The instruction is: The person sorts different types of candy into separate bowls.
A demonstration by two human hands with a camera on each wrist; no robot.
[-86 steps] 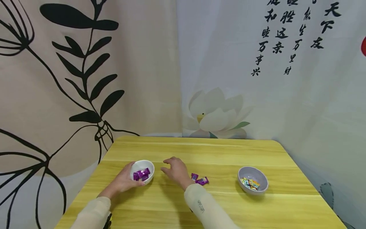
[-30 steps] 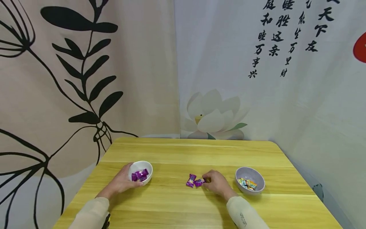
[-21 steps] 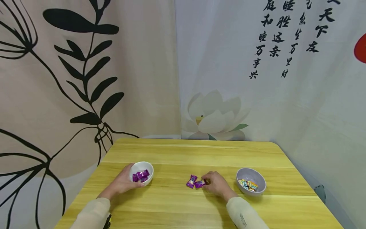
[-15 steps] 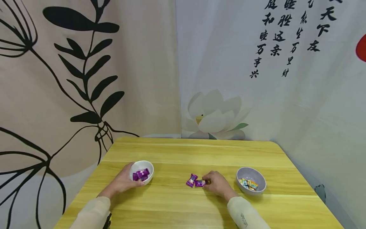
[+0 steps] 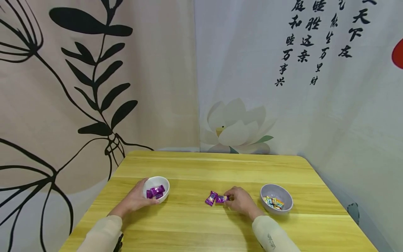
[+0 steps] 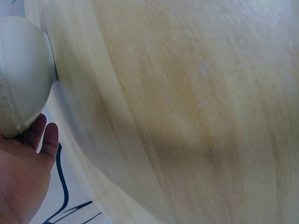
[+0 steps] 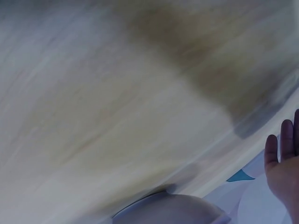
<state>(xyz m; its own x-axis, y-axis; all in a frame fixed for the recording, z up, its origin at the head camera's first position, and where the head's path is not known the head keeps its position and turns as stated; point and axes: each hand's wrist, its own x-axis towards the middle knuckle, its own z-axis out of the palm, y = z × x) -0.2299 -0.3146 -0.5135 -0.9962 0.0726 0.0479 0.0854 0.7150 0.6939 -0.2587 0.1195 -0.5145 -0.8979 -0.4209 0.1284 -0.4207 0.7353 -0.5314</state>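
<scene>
My left hand (image 5: pixel 136 200) grips the side of a white bowl (image 5: pixel 156 181), thumb over the near rim. Several purple-wrapped candies (image 5: pixel 157 191) lie in that bowl. In the left wrist view, the hand (image 6: pixel 23 179) is against the bowl's outer wall (image 6: pixel 25 70). Near the table's middle, my right hand (image 5: pixel 242 203) pinches the right end of a purple candy (image 5: pixel 221 199). A second purple candy (image 5: pixel 211 198) lies just left of it, close enough to seem touching. The right wrist view shows part of the hand (image 7: pixel 285 179), but no candy.
A lavender-grey bowl (image 5: pixel 276 189) stands right of my right hand, with several yellow and blue wrapped candies (image 5: pixel 274 202) inside. Its outer side (image 7: pixel 170 210) shows in the right wrist view. Behind the wooden table (image 5: pixel 201 168) hangs a printed curtain (image 5: pixel 170 87).
My right hand has gone from beside the white bowl rightward to the loose candies and taken hold of one. That candy has turned slightly. The left hand stays on the white bowl.
</scene>
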